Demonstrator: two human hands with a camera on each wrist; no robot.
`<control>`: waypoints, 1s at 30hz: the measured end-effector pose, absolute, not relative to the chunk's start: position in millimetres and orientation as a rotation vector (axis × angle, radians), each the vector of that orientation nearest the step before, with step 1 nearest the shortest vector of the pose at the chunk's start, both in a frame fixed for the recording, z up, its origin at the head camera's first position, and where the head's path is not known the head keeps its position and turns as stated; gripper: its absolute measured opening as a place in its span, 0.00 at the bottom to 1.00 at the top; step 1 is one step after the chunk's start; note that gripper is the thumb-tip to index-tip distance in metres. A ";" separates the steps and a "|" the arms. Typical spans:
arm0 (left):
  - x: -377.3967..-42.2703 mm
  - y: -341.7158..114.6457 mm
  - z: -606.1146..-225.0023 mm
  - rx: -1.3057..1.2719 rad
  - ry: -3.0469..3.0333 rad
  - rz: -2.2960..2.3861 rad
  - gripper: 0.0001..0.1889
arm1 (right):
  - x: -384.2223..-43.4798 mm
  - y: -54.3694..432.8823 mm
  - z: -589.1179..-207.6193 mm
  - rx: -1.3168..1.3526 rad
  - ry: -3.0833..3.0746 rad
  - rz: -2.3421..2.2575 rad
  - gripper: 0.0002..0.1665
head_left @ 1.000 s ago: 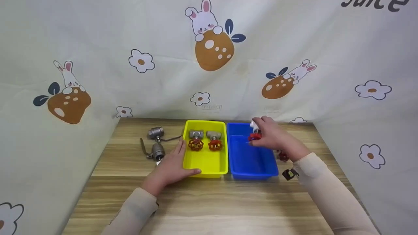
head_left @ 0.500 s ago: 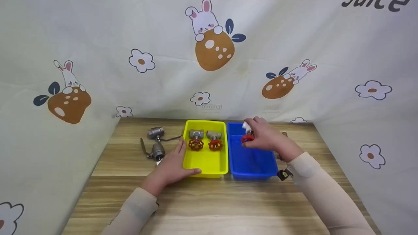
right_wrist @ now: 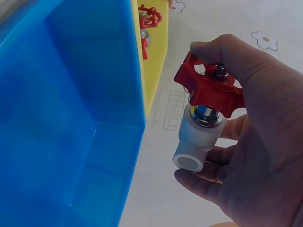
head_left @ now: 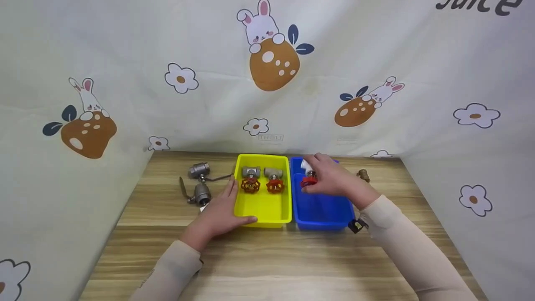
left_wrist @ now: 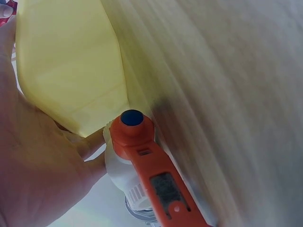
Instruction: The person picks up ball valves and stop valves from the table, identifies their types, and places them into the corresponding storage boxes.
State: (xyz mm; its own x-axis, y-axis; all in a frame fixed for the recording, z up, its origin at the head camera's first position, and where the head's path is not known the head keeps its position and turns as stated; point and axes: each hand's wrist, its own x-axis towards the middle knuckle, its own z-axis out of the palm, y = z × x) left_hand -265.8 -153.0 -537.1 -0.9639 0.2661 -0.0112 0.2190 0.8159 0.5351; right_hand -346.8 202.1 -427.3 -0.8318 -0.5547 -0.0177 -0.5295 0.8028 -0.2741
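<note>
My right hand (head_left: 332, 179) is above the far part of the blue bin (head_left: 324, 209). It grips a white plastic gate valve with a red handwheel (right_wrist: 210, 92), thumb on the wheel and fingers behind the body. My left hand (head_left: 218, 215) rests against the yellow bin (head_left: 263, 223), fingers along its left side and thumb at the front rim. Inside that bin stand two metal valves with red handwheels, a left one (head_left: 250, 184) and a right one (head_left: 274, 184). Beside the left fingers, in the left wrist view, lies a white valve with an orange lever (left_wrist: 163, 177).
Left of the yellow bin lie two metal ball valves with levers, a far one (head_left: 199, 170) and a nearer one (head_left: 202, 194). A small brass valve (head_left: 363, 174) lies right of the blue bin. A patterned cloth (head_left: 200, 117) hangs behind the wooden table (head_left: 276, 267).
My right hand has moved left over the blue bin with the white gate valve, bringing it nearer the yellow bin. The brass valve has come into fuller view. My left hand stays put.
</note>
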 end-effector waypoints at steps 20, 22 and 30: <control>-265.8 -153.6 -537.6 0.375 2.893 0.844 0.71 | -342.7 168.7 -426.6 -1.007 2.846 -0.315 0.59; -266.1 -153.5 -537.8 0.373 2.892 0.849 0.71 | -342.5 165.4 -427.9 -1.027 2.844 -0.289 0.60; -266.2 -153.5 -538.2 0.355 2.880 0.868 0.72 | -339.2 150.6 -430.6 -0.999 2.818 -0.236 0.60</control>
State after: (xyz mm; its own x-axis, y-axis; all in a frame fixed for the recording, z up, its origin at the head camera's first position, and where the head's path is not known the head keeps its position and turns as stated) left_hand -266.2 -153.5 -538.2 -0.9663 0.2543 -0.0402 0.1897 0.8090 0.5564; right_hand -339.2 150.6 -430.6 -0.7692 -0.6337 -0.0815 -0.6114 0.7671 -0.1943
